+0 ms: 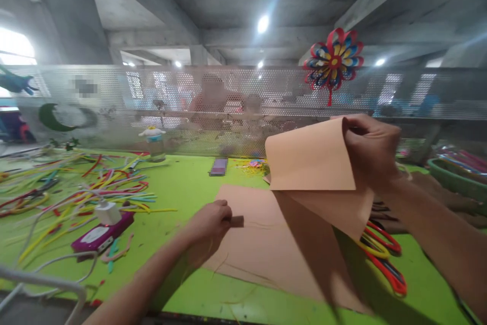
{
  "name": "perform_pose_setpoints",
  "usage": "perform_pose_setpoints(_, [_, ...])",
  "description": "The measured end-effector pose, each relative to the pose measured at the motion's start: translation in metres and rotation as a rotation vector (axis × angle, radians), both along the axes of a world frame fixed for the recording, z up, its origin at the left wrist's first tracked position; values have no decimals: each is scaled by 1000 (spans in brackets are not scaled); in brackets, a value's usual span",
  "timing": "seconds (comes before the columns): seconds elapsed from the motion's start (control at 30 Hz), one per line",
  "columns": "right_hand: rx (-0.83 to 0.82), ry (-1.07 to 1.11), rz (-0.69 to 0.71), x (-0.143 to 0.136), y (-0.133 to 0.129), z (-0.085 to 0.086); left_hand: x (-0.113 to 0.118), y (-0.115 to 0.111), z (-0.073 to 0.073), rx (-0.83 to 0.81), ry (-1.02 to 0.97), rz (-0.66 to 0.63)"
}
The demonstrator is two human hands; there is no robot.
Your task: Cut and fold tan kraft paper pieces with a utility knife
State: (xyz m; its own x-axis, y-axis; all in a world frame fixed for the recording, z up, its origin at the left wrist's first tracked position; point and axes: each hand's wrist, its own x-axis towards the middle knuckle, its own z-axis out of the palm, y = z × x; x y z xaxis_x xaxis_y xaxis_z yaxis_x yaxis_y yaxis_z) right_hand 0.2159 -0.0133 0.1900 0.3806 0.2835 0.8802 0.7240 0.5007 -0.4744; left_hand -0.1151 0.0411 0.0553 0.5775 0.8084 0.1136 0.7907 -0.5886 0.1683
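My right hand (371,145) is closed on the upper corner of a tan sheet of paper (310,157), lifted and curled over above the table. Beneath it, another tan paper sheet (262,244) lies flat, partly in shadow. My left hand (213,221) rests over the left part of that flat sheet, fingers closed around a small brown strip (238,221). Thin yellowish strands lie across the flat sheet. To the right, partly covered by the raised paper, are scissors with red handles (393,279) and a yellow loop (376,246).
Coloured fuzzy stems (114,188) spread over the left of the green table (182,178). A purple power bank (102,231) bears a white plug (107,212). A phone (218,167) lies near the perforated panel (178,112). A green basket (456,178) stands at right.
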Motion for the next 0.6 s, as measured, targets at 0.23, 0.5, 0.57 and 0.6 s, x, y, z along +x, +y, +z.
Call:
perform_pose_setpoints(0.23, [-16,11,30,3,-7,-9,-81,46,1,15,78,501])
perform_pose_setpoints(0.5, [-57,-32,67,-6,-7,-6,-75,58,-22,18,35,520])
perform_pose_setpoints(0.57, [-83,-32,89,-10,-11,-4,-73,54,-24,58,15,511])
perform_pose_setpoints(0.6, [-90,-26,101,-12,-13,-3,-72,52,-24,76,-2,505])
